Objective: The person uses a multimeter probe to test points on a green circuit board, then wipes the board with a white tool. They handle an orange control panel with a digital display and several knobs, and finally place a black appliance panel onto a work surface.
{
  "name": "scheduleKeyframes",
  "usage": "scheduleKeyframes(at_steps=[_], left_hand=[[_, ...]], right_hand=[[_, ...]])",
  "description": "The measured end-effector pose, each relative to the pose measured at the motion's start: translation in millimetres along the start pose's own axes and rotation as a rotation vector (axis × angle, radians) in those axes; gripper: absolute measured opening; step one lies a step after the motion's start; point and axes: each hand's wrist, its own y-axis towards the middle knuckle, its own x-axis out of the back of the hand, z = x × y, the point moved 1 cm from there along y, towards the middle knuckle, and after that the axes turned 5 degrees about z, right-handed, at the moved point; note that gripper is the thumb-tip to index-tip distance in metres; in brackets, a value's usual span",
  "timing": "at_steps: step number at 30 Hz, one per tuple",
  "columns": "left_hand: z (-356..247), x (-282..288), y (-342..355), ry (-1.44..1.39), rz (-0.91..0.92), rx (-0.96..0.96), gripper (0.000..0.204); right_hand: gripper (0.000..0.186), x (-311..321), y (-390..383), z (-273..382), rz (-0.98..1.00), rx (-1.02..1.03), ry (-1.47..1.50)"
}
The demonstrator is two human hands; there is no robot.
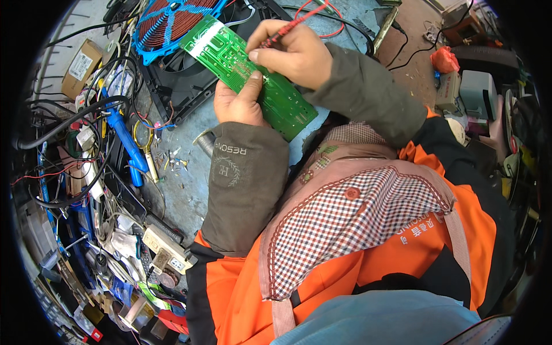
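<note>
A long green circuit board [287,109] is held up at a slant above the bluish worktop [187,141]. My left hand [241,102] grips its near long edge, thumb on the face. Over the board's upper middle, my right hand [299,53] pinches a red test probe [280,35], with a red lead running off at the top. My fingers hide the probe's tip, so I cannot tell whether it touches the board. Just beyond the board is a flat copper-coloured coil [158,30] on a blue spoked frame, beside an open black plastic housing [187,92].
On the left lie a blue-handled tool [125,138], a small cardboard box [81,68] and tangled black cables [75,118]. A cream power strip [164,248] sits among piled tools and parts at lower left. Small scraps [175,162] dot the worktop. Grey and black boxes stand at right.
</note>
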Motion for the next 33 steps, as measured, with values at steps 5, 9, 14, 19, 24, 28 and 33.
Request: scheduleKeyframes(at_steps=[5,9,14,19,24,28,33], left_hand=[[3.4,0.3,4.0,0.001,0.002,-0.028,0.028],[1.9,0.0,1.0,0.002,-0.007,-0.058,0.026],[2.8,2.1,2.0,0.01,-0.014,-0.062,0.026],[2.0,1.8,2.3,0.018,-0.015,-0.04,0.027],[2.1,3.1,1.5,0.027,-0.024,-0.04,0.026],[0.7,1.6,1.2,0.015,0.001,-0.035,0.027],[0.9,-0.1,1.4,0.016,-0.014,-0.04,0.026]], right_hand=[[0.008,-9.5,-7.7,-6.9,-0.113,0.051,-0.19],[0.01,-11.7,-6.9,-4.1,-0.085,0.115,-0.274],[0.01,-11.0,-5.7,-5.3,-0.074,0.141,-0.32],[0.009,-9.5,-5.3,-2.6,-0.07,0.116,-0.321],[0.01,-10.8,-4.3,-9.5,-0.081,0.16,-0.259],[0.01,-9.9,-4.7,-4.0,-0.091,0.169,-0.353],[0.01,-9.5,-4.5,-5.2,-0.106,0.172,-0.365]])
